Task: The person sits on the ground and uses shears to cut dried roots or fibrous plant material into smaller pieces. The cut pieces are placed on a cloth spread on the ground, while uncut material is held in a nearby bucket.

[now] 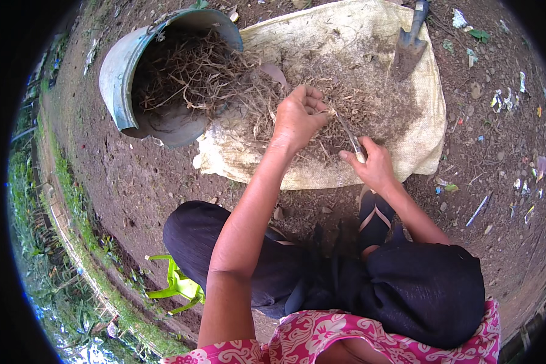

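My left hand is over the middle of a pale woven sack, its fingers curled and pinching a bit of dry plant matter. The thumb and fingers of my right hand grip a thin knife-like tool with a pale end. The tip of this tool reaches close to the left fingertips. Chopped dry plant bits lie on the sack under both hands. Just beyond the left hand a flat brownish piece sticks up, perhaps a dry leaf.
A bluish plastic bucket lies on its side at the left, dry stalks spilling from it. A hand trowel rests on the sack's far right corner. Litter dots the soil. A green plastic stool is beside my left leg.
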The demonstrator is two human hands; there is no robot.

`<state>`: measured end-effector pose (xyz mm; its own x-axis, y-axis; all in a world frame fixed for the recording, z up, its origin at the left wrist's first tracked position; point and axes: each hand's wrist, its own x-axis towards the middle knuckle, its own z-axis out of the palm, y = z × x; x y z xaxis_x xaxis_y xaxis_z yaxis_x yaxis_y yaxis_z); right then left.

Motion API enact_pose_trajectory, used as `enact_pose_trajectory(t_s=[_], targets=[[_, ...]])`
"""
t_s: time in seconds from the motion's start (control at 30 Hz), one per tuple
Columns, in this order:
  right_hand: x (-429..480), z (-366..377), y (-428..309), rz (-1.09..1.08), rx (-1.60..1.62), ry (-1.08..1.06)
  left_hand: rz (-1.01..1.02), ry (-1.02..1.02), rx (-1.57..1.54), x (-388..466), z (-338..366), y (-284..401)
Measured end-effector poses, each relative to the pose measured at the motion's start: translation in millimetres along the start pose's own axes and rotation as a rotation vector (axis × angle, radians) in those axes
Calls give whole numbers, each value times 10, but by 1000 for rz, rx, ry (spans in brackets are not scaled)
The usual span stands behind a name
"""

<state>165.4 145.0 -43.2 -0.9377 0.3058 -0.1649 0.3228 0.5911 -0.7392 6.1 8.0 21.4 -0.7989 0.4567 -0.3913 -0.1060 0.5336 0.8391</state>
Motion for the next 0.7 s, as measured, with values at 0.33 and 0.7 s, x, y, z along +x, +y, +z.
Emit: enact_pose_trajectory(t_s=[0.33, 0.7], targets=[[-1, -52, -91, 16, 12, -45, -34, -110, -265, 30, -32, -45], [27, -56, -123, 6, -67, -34, -68, -260, 49, 27, -4, -111]])
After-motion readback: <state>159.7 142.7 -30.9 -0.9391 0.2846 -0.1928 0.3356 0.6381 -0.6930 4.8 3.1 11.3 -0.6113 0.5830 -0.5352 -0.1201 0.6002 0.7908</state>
